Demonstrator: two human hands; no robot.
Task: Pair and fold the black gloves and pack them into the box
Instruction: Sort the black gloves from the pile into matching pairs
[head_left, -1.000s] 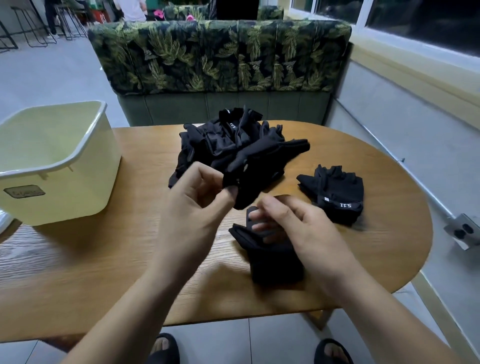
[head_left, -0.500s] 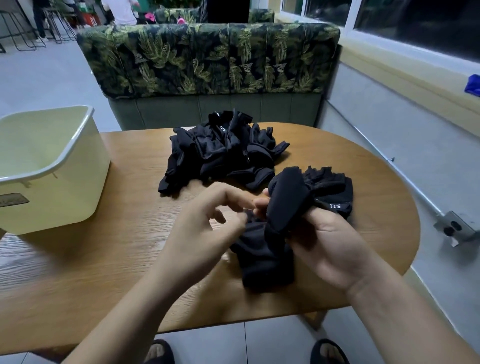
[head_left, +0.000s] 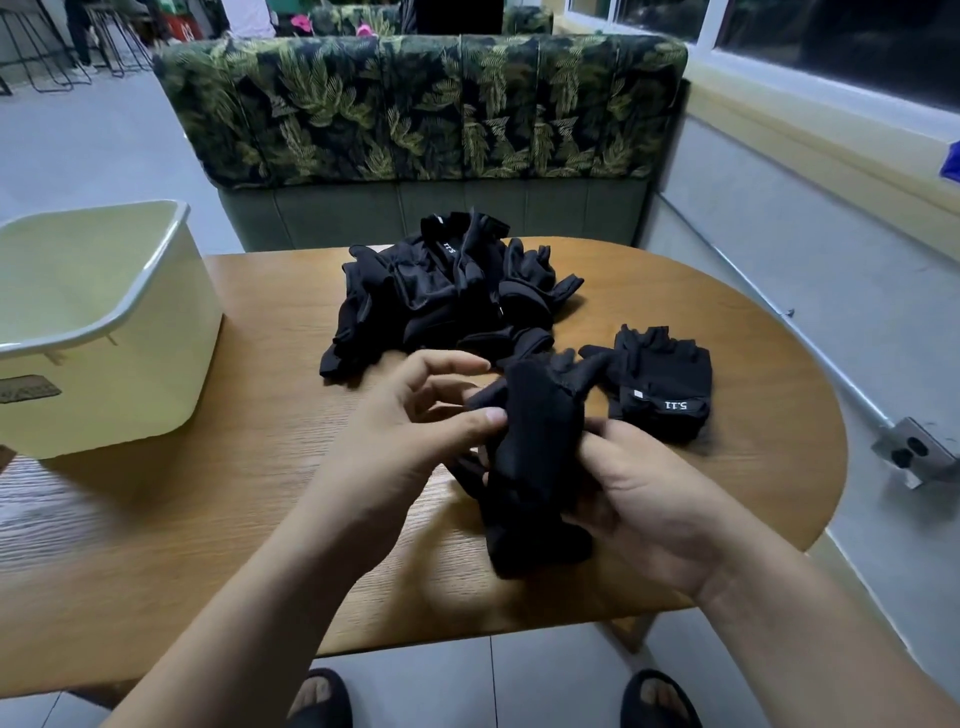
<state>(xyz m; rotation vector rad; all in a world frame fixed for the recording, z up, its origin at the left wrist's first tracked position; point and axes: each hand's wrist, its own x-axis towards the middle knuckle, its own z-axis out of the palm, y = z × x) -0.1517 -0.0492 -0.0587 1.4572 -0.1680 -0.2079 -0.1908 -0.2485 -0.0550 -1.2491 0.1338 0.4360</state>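
A black glove (head_left: 540, 441) is held up above the wooden table (head_left: 208, 519) between both hands. My right hand (head_left: 654, 504) grips it from below and the right. My left hand (head_left: 405, 431) pinches its left edge with thumb and fingers. Under it lies another black glove (head_left: 535, 545) on the table. A heap of black gloves (head_left: 441, 291) sits at the back middle. A folded pair with white "5.11" lettering (head_left: 665, 384) lies to the right. The pale yellow box (head_left: 93, 322) stands open at the left.
A leaf-patterned bench (head_left: 426, 104) stands behind the table. A wall with a pipe and a metal socket (head_left: 909, 452) runs along the right. My feet in dark sandals (head_left: 660, 701) show below the table's near edge.
My left hand drew one glove out of the heap towards me. My right hand took hold of it above the glove lying on the table, and both hands now hold it.
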